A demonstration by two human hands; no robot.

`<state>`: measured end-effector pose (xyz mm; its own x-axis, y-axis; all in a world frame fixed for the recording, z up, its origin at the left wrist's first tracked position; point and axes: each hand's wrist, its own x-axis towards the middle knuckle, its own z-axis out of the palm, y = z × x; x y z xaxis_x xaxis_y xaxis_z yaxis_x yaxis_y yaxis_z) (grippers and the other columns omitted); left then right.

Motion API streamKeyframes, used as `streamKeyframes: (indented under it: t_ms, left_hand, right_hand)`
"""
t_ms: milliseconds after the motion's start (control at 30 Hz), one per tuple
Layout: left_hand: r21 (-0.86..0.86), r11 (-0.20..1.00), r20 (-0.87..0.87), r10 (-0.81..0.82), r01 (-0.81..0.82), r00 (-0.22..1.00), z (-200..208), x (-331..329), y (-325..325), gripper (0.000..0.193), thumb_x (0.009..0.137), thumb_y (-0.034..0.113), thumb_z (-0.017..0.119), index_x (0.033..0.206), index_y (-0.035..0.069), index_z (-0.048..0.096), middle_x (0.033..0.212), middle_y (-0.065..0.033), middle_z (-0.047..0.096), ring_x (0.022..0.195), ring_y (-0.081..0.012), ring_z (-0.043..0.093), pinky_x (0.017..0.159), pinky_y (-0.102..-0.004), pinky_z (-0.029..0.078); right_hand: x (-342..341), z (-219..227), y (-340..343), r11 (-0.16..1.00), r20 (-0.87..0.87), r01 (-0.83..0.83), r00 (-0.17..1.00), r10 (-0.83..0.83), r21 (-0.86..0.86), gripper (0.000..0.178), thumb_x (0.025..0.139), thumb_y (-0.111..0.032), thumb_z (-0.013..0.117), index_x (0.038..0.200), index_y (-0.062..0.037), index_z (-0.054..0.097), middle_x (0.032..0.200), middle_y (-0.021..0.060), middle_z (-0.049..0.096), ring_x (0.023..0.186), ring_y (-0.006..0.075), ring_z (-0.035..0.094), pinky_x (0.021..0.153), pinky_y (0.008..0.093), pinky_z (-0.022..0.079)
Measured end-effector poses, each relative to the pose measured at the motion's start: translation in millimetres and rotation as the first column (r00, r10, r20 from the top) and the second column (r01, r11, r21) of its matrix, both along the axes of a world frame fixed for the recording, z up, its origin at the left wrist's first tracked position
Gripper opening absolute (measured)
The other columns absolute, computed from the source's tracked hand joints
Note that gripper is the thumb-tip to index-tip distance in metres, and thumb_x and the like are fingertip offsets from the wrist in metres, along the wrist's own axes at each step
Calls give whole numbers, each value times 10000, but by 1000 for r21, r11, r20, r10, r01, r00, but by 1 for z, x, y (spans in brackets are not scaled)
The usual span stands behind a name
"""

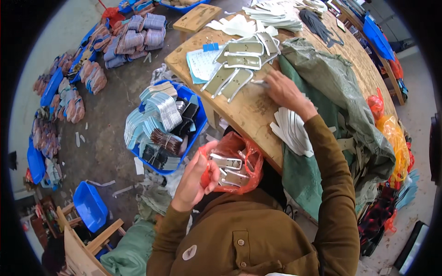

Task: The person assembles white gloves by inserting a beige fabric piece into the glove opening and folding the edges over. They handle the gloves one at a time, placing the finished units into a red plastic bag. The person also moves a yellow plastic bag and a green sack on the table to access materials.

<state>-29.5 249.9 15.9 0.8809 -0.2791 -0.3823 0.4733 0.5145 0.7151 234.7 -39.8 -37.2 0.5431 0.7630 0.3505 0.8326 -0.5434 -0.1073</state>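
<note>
My left hand [198, 177] is closed on the gathered rim of a red plastic bag [252, 181] held at my lap, below the table's front edge. Inside the bag lie several metal-rimmed plates [226, 162]. Over the wooden table, my right hand [284, 92] has its fingers bent down by a thin bright metal piece [259, 82]; what sits between the fingertips is partly hidden. Just left of it, several olive-coloured plates with silvery bent rims [237, 83] lie in an overlapping pile, partly on a written sheet [201, 64] with a blue clip [211, 47].
White gloves [294, 131] and a green-grey sack [331, 78] cover the table's right part. A blue basket [201, 117] of bundled gloves stands left of the table. Striped glove bundles [138, 39] line the floor further left. A wooden stool [197, 17] adjoins the far edge.
</note>
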Motion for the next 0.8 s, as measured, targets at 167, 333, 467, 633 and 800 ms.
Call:
streamKeyframes:
  t_ms: [167,333,467,633,800]
  left_hand:
    - [3,994,-52,108,-108,993,1,-4,-3,738,995,641,286,1499,104,302,697,-31,511,469,-82,399,422,-210,311]
    - [-113,992,-50,54,-59,997,3,2,-1,804,961,693,300,1492,89,300,631,6,454,428,-60,351,414,-191,283]
    - [-32,999,-22,-22,21,1000,2,-4,1,793,968,675,327,1487,75,307,641,4,468,445,-53,360,415,-185,279]
    - [-21,999,-35,30,-30,999,5,-3,-1,738,991,628,346,1482,78,327,675,0,500,479,-67,399,439,-199,307]
    - [-27,999,-22,22,-23,1000,8,0,-3,684,1009,589,350,1471,84,354,712,-17,527,501,-78,418,468,-207,332]
  right_hand:
    - [-107,91,49,818,-775,354,609,167,454,349,918,-152,637,1202,13,520,1037,83,586,925,137,594,783,296,495]
    - [-199,35,74,989,-675,-32,728,122,145,449,840,-165,706,1216,-27,504,1033,171,552,891,328,620,754,395,503]
    - [-176,44,71,966,-750,8,632,196,260,364,821,-253,737,1090,-41,617,973,158,637,821,304,657,715,399,524]
    - [-40,40,104,993,169,50,985,-31,-107,599,832,-198,670,1388,-107,465,1379,128,511,1294,288,478,1029,451,406]
    - [8,26,104,911,165,-105,969,185,-400,599,791,-110,600,1377,-88,475,1382,96,472,1339,263,410,1185,455,240]
